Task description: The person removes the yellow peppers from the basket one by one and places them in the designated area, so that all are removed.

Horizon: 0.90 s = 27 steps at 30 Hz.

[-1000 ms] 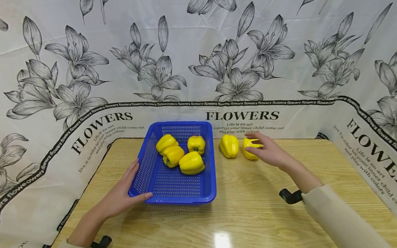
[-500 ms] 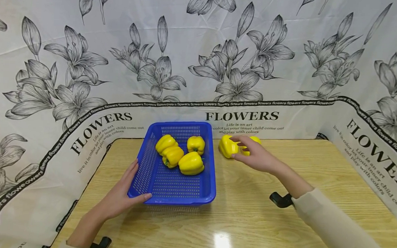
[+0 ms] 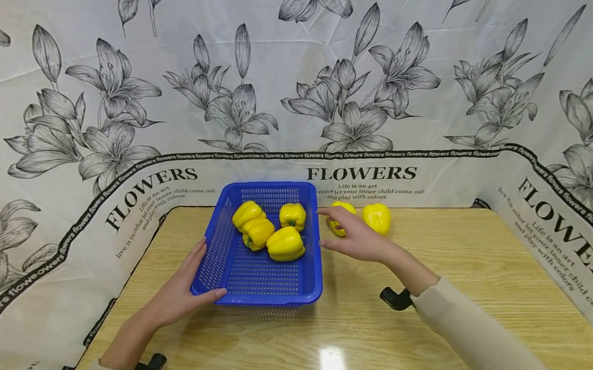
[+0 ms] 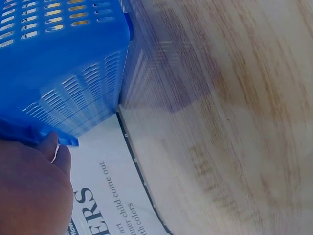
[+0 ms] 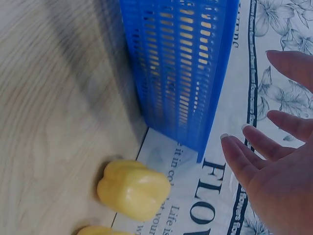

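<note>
Head view: four peppers [image 3: 286, 243] sit in your basket [image 3: 264, 285] at centre, two loose peppers [image 3: 377, 219] just to its right. Looks like you're getting both hands to the basket: left hand [image 3: 179, 293] resting on its lower-left corner, fingers straight; right hand [image 3: 361, 240], spread and empty, by its right edge. Left wrist view: fingertips touch the basket at left. Right wrist view: fingers parted, at right; gripping would call for curling them.

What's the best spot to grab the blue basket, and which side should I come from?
Probably grip the blue basket by its two long rims, just beyond mid-length, coming from both sides: these rims jut outward, and the yellow peppers inside sit mostly towards the far end.
</note>
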Available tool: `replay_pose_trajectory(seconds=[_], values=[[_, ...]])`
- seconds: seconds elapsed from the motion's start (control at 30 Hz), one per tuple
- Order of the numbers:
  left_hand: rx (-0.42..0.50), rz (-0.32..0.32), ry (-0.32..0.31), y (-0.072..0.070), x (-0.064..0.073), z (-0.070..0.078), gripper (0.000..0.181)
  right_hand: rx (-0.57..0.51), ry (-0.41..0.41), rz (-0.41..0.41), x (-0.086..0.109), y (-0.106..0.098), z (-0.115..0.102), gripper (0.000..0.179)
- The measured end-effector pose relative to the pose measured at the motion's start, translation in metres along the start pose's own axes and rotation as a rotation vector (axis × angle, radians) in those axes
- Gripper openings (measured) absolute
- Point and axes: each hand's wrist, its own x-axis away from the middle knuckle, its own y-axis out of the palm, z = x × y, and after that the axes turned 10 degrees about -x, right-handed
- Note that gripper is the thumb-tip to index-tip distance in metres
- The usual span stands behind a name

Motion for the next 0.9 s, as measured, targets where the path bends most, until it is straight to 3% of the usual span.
replay_pose_trajectory(seconds=[0.4, 0.77, 0.9], values=[[0.005, 0.001, -0.006, -0.001, 0.000, 0.001, 0.110, 0.103, -0.009, -0.080, -0.027, 0.028, -0.017, 0.069], [0.010, 0.009, 0.007, -0.001, 0.000, -0.002, 0.110, 0.178, 0.049, -0.137, -0.055, 0.050, -0.003, 0.078], [0.013, 0.008, 0.011, 0.000, 0.000, -0.003, 0.110, 0.273, 0.088, -0.156, -0.064, 0.056, 0.002, 0.081]])
